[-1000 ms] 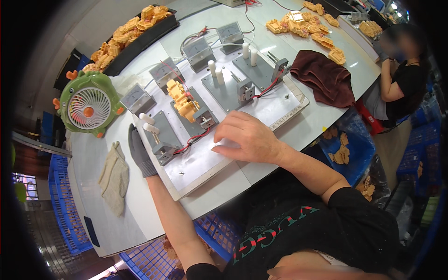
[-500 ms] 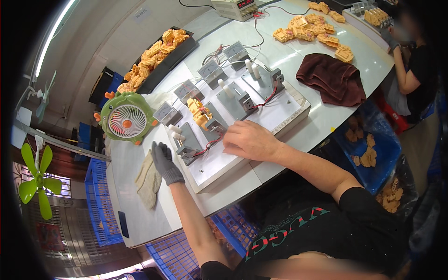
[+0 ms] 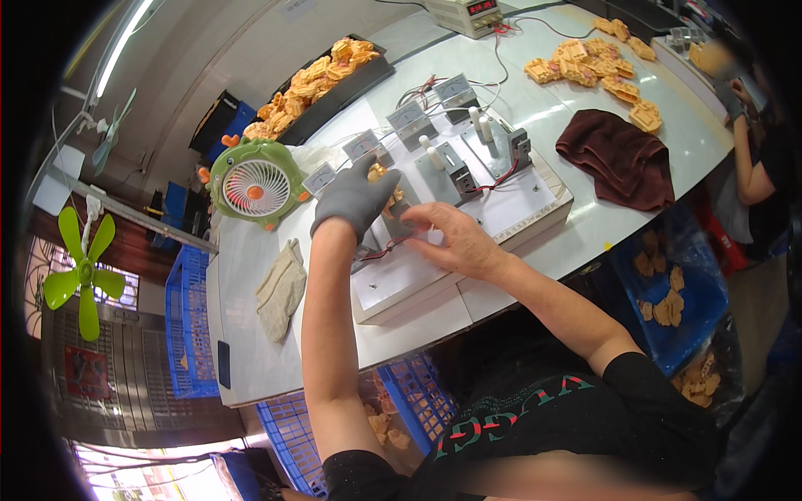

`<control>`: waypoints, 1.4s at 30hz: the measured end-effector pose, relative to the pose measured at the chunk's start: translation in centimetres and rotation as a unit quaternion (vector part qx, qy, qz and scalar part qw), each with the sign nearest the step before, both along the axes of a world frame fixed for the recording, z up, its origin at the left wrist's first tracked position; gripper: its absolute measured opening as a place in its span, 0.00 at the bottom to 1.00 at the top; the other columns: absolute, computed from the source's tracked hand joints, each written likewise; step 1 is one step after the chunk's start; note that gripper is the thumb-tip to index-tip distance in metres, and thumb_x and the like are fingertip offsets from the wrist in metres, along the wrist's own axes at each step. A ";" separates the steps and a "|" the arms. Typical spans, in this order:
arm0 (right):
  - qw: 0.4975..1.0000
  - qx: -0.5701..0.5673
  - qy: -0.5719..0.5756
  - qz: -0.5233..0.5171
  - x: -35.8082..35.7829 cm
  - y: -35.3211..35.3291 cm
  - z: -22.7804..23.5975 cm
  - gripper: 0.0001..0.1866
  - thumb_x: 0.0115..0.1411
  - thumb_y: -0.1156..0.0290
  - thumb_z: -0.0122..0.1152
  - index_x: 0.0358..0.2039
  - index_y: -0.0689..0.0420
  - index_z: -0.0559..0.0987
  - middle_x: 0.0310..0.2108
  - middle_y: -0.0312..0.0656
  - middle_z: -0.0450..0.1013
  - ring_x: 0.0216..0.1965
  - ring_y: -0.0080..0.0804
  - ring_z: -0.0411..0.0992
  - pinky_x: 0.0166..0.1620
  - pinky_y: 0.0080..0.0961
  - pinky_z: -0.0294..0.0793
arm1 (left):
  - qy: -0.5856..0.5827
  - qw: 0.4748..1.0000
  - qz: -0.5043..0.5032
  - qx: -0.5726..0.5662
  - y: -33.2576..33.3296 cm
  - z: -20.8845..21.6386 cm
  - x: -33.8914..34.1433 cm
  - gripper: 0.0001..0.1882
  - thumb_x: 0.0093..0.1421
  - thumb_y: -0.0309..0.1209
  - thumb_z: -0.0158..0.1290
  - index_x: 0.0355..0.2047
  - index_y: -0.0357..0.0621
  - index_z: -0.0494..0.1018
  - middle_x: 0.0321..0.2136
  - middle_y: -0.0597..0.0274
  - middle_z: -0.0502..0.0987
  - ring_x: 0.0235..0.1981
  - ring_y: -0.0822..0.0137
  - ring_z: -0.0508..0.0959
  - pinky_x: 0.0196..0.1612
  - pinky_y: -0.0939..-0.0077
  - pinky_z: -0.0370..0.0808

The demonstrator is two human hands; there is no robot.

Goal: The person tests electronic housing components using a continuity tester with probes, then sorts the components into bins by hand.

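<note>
My left hand, in a grey glove, reaches over a test fixture on the white board. Its fingers curl around a yellow plastic part, most of which the glove covers. My bare right hand is just right of that part, thumb and forefinger apart beside the fixture's front end; nothing shows between them. Red and black wires run below the fingers. On the same board stand more grey fixtures with white-knobbed levers, and several panel meters along the back.
A green fan stands left of the board, a beige glove in front of it. Yellow parts fill a black tray and form a pile near a power supply. A brown cloth lies right. Another person works far right.
My left hand has risen from beside the board onto the yellow part in the fixture. My right hand has opened, thumb and fingers parting near that fixture. The view has shifted slightly.
</note>
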State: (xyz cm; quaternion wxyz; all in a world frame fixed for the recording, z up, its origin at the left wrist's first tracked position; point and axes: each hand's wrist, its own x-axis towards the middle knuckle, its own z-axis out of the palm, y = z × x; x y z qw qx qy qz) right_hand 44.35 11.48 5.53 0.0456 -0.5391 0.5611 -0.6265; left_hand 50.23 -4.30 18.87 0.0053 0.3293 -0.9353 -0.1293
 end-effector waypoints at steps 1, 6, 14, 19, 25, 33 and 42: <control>1.000 0.000 -0.017 0.018 -0.1 0.1 0.0 0.21 0.60 0.69 0.70 0.53 0.56 0.76 0.43 0.44 0.76 0.42 0.37 0.75 0.50 0.33 0.76 | -0.032 0.999 0.010 -0.020 0.1 0.1 -0.5 0.39 0.58 0.57 0.53 0.66 0.50 0.69 0.54 0.40 0.78 0.54 0.44 0.79 0.59 0.58 0.73; 0.999 0.004 -0.028 0.016 -0.3 0.4 -0.4 0.18 0.59 0.70 0.71 0.50 0.55 0.80 0.42 0.40 0.76 0.40 0.32 0.74 0.47 0.29 0.77 | -0.089 0.996 0.018 -0.005 -0.4 -1.0 -1.8 0.45 0.55 0.61 0.53 0.68 0.49 0.66 0.53 0.38 0.79 0.55 0.41 0.79 0.59 0.56 0.73; 0.999 0.018 -0.027 0.016 -0.6 0.1 -1.1 0.19 0.59 0.74 0.71 0.51 0.56 0.79 0.37 0.36 0.75 0.37 0.25 0.71 0.44 0.24 0.73 | 0.006 0.999 0.047 -0.021 -0.3 -2.3 -1.5 0.29 0.51 0.44 0.56 0.54 0.49 0.78 0.50 0.49 0.82 0.52 0.52 0.82 0.56 0.59 0.77; 0.999 0.020 -0.016 0.021 -0.7 0.0 -1.5 0.17 0.61 0.74 0.69 0.50 0.57 0.79 0.36 0.35 0.74 0.37 0.23 0.71 0.47 0.24 0.71 | 0.025 0.998 0.051 -0.011 0.2 -2.0 -0.9 0.26 0.53 0.43 0.59 0.51 0.45 0.79 0.49 0.47 0.82 0.52 0.52 0.82 0.55 0.59 0.78; 0.998 0.030 -0.037 0.032 -1.3 0.0 -2.2 0.16 0.63 0.75 0.68 0.50 0.58 0.78 0.35 0.33 0.71 0.37 0.22 0.70 0.48 0.23 0.70 | 0.122 0.988 0.081 -0.048 1.6 0.8 0.1 0.27 0.54 0.45 0.60 0.51 0.45 0.78 0.45 0.46 0.82 0.49 0.54 0.84 0.53 0.59 0.79; 0.997 0.066 -0.026 0.024 -1.3 0.4 -1.9 0.22 0.61 0.76 0.67 0.56 0.57 0.76 0.38 0.35 0.72 0.37 0.23 0.70 0.48 0.22 0.71 | 0.282 0.928 -0.042 0.241 0.0 2.2 14.8 0.33 0.60 0.48 0.58 0.62 0.45 0.72 0.50 0.47 0.81 0.46 0.57 0.84 0.51 0.68 0.79; 0.997 0.063 -0.030 0.022 -0.9 0.2 -1.4 0.23 0.61 0.75 0.67 0.57 0.56 0.76 0.40 0.35 0.72 0.37 0.23 0.70 0.46 0.23 0.72 | 0.850 0.347 0.305 0.251 -22.0 5.0 36.4 0.31 0.63 0.46 0.62 0.54 0.34 0.66 0.45 0.49 0.76 0.46 0.52 0.79 0.53 0.57 0.82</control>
